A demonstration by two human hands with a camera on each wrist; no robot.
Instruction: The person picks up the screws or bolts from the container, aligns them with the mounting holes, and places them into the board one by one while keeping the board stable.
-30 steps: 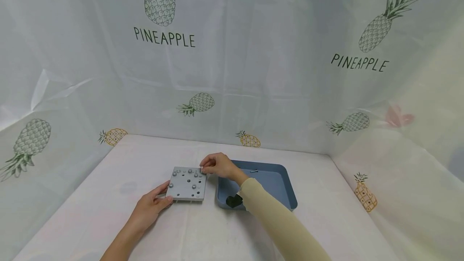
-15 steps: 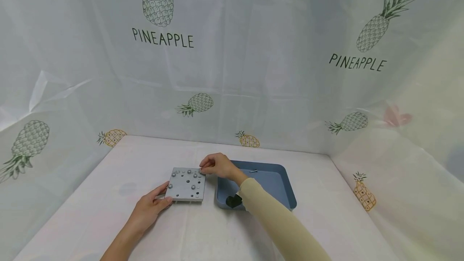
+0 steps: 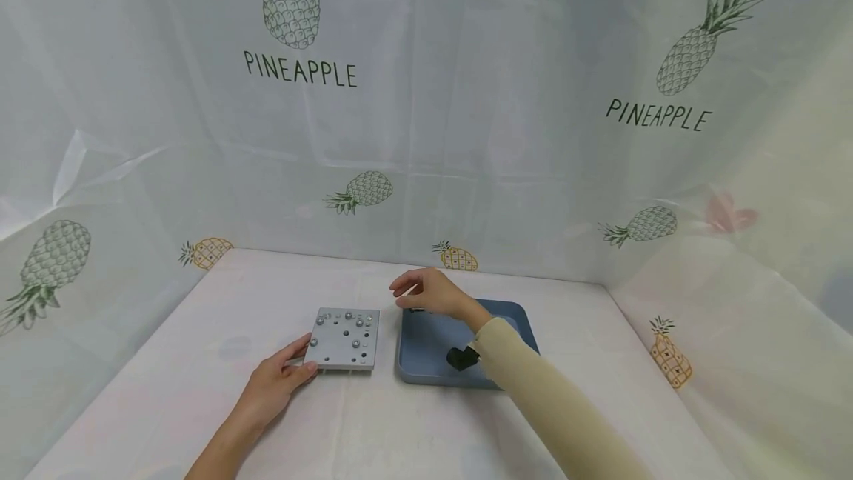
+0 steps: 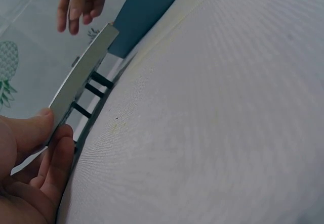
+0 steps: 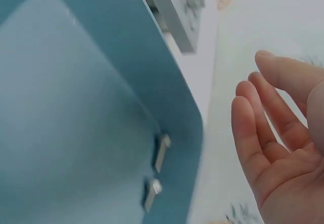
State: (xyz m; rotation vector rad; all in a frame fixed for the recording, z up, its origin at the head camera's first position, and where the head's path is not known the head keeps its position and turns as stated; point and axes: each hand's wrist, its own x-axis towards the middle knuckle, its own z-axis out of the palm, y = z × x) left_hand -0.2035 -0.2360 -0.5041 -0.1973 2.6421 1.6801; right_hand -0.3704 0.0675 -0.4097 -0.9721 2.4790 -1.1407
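**Right hand over tray, left steadying plate**

Head view: metal plate (image 3: 344,338) lies on counter (image 3: 373,428), just left of blue tray (image 3: 426,361). Left hand (image 3: 275,384) grips plate's near-left corner. Right hand (image 3: 433,292), fingers relaxed & empty, hovers over tray's far-left corner.

Left wrist: thumb & fingers (image 4: 55,163) pinch plate edge.

Right wrist: two bolts (image 5: 157,171) lie in tray corner under the hand.

Step, prob.: fetching a bolt; next calls for a fine pinch.
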